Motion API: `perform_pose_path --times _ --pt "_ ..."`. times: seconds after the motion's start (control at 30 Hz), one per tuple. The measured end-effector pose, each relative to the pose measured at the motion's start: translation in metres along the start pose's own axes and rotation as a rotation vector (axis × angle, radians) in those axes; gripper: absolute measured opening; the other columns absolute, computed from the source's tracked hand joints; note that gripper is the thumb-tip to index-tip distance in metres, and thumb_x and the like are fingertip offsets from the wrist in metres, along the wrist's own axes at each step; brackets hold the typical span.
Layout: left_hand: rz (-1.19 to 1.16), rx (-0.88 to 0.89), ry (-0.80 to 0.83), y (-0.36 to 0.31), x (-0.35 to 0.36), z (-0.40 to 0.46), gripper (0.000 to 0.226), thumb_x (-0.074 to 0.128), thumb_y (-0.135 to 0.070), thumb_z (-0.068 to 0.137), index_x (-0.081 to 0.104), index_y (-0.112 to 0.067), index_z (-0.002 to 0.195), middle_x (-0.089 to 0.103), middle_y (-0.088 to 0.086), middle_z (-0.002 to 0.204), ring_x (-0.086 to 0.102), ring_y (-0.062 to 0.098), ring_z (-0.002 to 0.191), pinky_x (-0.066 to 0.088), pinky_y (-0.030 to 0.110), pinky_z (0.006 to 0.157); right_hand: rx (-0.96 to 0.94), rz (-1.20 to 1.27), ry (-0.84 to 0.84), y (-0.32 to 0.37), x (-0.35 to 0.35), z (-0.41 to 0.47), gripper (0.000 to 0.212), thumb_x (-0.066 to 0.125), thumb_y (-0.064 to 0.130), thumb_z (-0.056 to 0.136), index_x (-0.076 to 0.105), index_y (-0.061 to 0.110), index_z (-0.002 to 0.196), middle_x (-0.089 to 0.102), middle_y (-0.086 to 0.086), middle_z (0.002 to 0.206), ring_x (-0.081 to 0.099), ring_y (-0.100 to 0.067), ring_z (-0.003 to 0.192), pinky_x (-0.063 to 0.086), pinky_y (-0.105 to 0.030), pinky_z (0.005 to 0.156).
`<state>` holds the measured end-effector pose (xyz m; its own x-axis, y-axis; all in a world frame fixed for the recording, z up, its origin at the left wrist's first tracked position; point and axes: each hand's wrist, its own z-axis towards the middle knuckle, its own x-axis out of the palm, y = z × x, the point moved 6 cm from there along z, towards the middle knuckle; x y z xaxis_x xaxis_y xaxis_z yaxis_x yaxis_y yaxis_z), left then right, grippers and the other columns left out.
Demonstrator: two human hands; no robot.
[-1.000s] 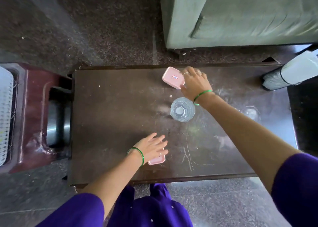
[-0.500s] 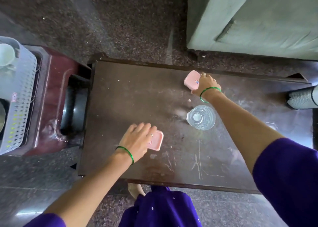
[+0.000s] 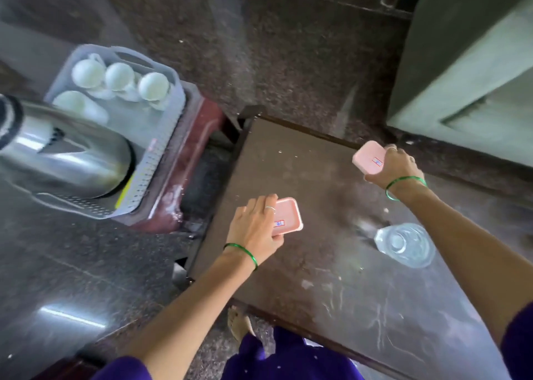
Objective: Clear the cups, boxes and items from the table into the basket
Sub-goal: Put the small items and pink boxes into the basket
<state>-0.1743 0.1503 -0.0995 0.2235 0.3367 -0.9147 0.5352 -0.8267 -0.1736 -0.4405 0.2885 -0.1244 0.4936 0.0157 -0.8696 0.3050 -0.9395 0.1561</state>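
Observation:
My left hand (image 3: 255, 229) grips a pink box (image 3: 288, 216) above the left part of the dark brown table (image 3: 288, 278). My right hand (image 3: 399, 165) holds a second pink box (image 3: 368, 158) near the table's far edge. A clear glass cup (image 3: 405, 244) stands on the table between my arms, closer to my right forearm. The grey perforated basket (image 3: 161, 137) sits to the left of the table on a maroon stool (image 3: 190, 160); it holds several white cups (image 3: 119, 77) and a steel kettle (image 3: 66, 155).
A grey-green sofa (image 3: 467, 71) stands past the table's far right. The floor is dark speckled stone. My bare foot (image 3: 239, 323) shows below the table's near edge. The basket's free room is between the cups and the kettle.
Both hands have lifted their pink boxes and carried them leftward. The view has swung left, bringing the basket with cups and kettle fully into sight.

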Motion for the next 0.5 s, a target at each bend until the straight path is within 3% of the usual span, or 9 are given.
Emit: perform_pose_path --times 0.27,0.5 --pt "-0.156 -0.292 -0.236 0.089 -0.062 -0.035 0.072 0.067 -0.037 0.075 0.042 -0.014 0.139 0.056 0.000 0.124 0.052 0.024 0.116 0.038 0.037 0.093 -0.324 -0.072 -0.079 0.129 -0.013 -0.039 0.074 0.078 0.035 0.068 0.044 0.003 0.126 0.052 -0.019 0.121 0.047 -0.041 0.115 0.041 -0.047 0.092" --pt "-0.198 -0.405 -0.362 0.160 -0.104 -0.057 0.067 0.077 -0.029 0.067 0.056 -0.004 0.125 0.063 0.013 0.111 0.058 0.034 0.108 0.046 0.045 0.082 -0.633 -0.053 -0.175 0.272 -0.033 -0.091 0.070 0.077 0.039 0.067 0.052 0.003 0.121 0.049 -0.016 0.117 0.044 -0.040 0.112 0.042 -0.047 0.094"
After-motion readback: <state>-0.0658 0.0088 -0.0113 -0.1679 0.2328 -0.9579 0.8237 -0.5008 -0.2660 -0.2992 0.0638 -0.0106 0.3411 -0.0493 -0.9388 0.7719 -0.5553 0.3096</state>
